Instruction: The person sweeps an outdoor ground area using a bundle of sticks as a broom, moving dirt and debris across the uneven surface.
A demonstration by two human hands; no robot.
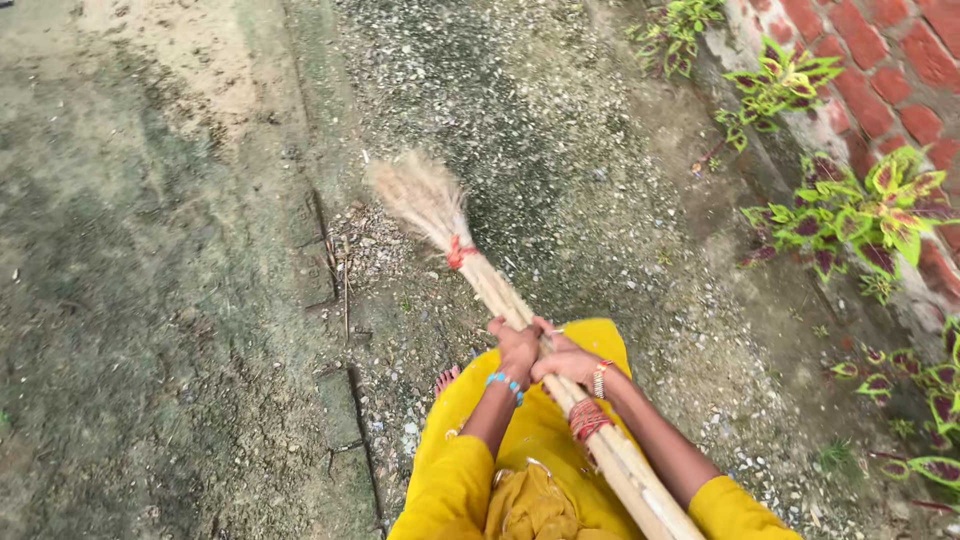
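Sweeping the gritty ground with a grass broom, both hands clamped on its handle.

The brush end of the broom (500, 290) is reaching out over the dirt and scattered pebbles, blurred, so this looks like mid-stroke; the next pull seems to be calling for a firm draw toward the bare foot (446, 380). The left hand (516, 350) is wrapping fully around the handle, and just beside it the right hand (566, 364) is curling closed on the same shaft. Leafy plants (860, 215) are lining the brick wall (900, 60) further right.
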